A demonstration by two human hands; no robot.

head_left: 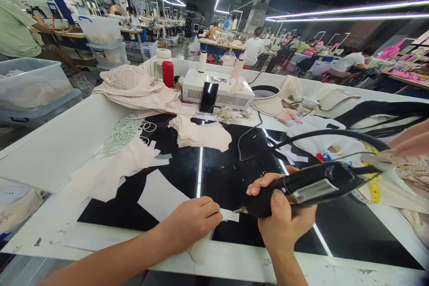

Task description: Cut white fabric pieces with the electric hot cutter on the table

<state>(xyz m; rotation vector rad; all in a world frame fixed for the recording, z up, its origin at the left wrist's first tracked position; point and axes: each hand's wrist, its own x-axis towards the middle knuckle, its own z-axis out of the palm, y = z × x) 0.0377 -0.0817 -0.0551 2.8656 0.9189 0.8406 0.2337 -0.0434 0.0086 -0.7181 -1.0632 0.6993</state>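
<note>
My right hand (pixel 284 219) is wrapped round a black corded handheld tool (pixel 311 187), whose thin metal tip points left. That tip meets a small pale strip (pixel 230 216) over the black glossy panel. My left hand (pixel 192 221) pinches the strip's left end, and pale fabric (pixel 201 248) hangs below it past the panel's near edge. Behind my left hand lies a white curved sheet (pixel 161 194). A stack of cream cut pieces (pixel 201 134) rests farther back on the black panel (pixel 181 165).
At the back stand a white vented box (pixel 217 89), a phone (pixel 208 97) and a red bottle (pixel 168 74). Light green cord (pixel 124 134) and cream fabric (pixel 107 165) lie left. A black cable (pixel 254 132) loops across the right side, near a yellow tape measure (pixel 374 190).
</note>
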